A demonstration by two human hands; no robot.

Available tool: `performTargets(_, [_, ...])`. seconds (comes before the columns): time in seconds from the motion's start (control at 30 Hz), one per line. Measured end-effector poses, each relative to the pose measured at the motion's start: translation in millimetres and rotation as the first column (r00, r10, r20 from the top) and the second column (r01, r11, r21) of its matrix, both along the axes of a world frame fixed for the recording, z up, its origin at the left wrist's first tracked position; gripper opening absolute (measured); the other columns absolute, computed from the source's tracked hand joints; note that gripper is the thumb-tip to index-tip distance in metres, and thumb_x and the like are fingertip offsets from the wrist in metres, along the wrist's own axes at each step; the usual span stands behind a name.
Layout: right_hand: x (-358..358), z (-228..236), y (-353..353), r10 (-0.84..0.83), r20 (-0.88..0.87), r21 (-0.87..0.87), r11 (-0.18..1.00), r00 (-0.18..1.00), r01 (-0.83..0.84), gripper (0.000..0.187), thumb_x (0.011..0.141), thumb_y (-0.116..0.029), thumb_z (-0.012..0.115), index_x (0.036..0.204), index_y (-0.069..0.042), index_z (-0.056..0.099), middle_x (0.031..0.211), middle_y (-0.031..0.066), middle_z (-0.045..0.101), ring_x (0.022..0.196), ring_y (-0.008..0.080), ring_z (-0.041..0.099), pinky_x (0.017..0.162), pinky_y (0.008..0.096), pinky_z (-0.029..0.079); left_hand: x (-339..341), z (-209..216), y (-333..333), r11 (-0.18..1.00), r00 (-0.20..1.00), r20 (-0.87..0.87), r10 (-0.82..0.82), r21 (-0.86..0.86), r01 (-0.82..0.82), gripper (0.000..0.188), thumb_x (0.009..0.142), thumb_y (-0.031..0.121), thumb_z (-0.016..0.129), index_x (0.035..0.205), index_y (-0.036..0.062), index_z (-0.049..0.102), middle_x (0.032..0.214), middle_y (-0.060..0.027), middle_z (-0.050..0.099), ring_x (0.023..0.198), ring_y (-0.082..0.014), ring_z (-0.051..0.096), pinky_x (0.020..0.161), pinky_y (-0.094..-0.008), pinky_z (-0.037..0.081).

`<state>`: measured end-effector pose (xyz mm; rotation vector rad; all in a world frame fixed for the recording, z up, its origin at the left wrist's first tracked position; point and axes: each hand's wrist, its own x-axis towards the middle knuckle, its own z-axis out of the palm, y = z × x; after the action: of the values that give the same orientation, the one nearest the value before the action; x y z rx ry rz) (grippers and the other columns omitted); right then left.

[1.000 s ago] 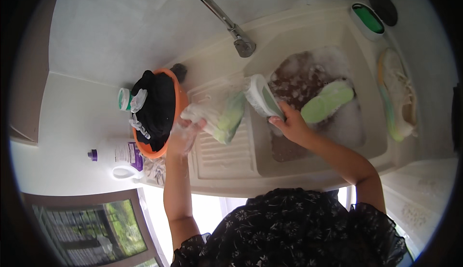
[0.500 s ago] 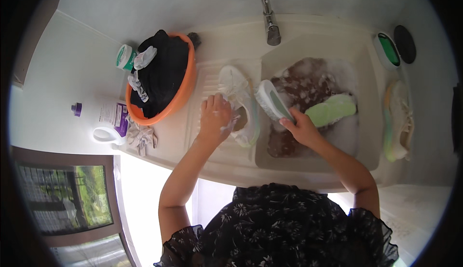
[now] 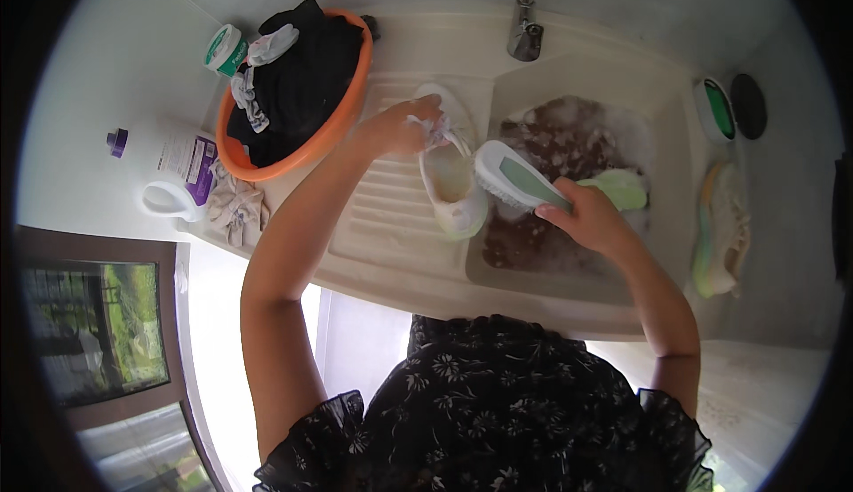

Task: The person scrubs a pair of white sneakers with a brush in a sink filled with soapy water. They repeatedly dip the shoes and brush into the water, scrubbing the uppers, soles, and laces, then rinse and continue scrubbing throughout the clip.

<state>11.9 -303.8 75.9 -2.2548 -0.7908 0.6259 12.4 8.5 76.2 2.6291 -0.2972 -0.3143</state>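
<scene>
Fingers (image 3: 554, 216) of the right hand (image 3: 593, 218) were closed around the handle of a white and grey-green scrubbing brush (image 3: 522, 177), held over the left side of a sink basin (image 3: 671, 225) of brown, sudsy water. Its bristles faced down and left, toward a pale shoe (image 3: 451, 192) on the ribbed draining board (image 3: 382, 210); whether they touched it was unclear. The shoe's heel pointed toward the person, its toe away. The left hand (image 3: 416, 128) lay over the shoe's front, fingers bent and coated in foam; how firmly they gripped, if at all, could not be told.

A light green, sole-shaped piece (image 3: 628, 189) lay in the water, partly hidden by the right hand. Another pale shoe (image 3: 725, 230) rested on the right-hand ledge. To the far left, an orange tub (image 3: 358, 105) held black fabric (image 3: 298, 83), near a white bottle with a purple label (image 3: 178, 165) and a crumpled cloth (image 3: 236, 208).
</scene>
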Motion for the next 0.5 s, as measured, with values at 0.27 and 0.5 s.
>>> performTargets(0.27, [8.2, 37.9, 36.9, 0.253, 0.329, -0.233, 0.955, 0.910, -0.182, 0.043, 0.080, -0.045, 0.055, 0.082, -0.002, 0.049, 0.064, 0.0153, 0.058, 0.059, 0.0329, 0.057, 0.053, 0.0410, 0.043, -0.2, -13.4, -0.3, 0.963, 0.969, -0.218, 0.112, -0.219, -0.160, 0.030, 0.089, 0.026, 0.049, 0.104, 0.0003, 0.048, 0.098, -0.0090, 0.056, 0.090, -0.0203, 0.052, 0.081, -0.0285, 0.039])
performTargets(0.5, [52.1, -13.6, 37.0, 0.140, 0.506, -0.227, 0.974, 0.851, -0.025, 0.047, 0.080, -0.049, 0.052, 0.083, -0.003, 0.048, 0.062, 0.0143, 0.058, 0.057, 0.0330, 0.057, 0.052, 0.0421, 0.043, -3.4, -59.1, 12.3, 0.743, 0.914, -0.393, 0.106, -0.580, -0.335, 0.013, 0.089, 0.014, 0.048, 0.086, 0.0017, 0.051, 0.087, -0.0017, 0.054, 0.086, -0.0159, 0.052, 0.077, -0.0271, 0.040])
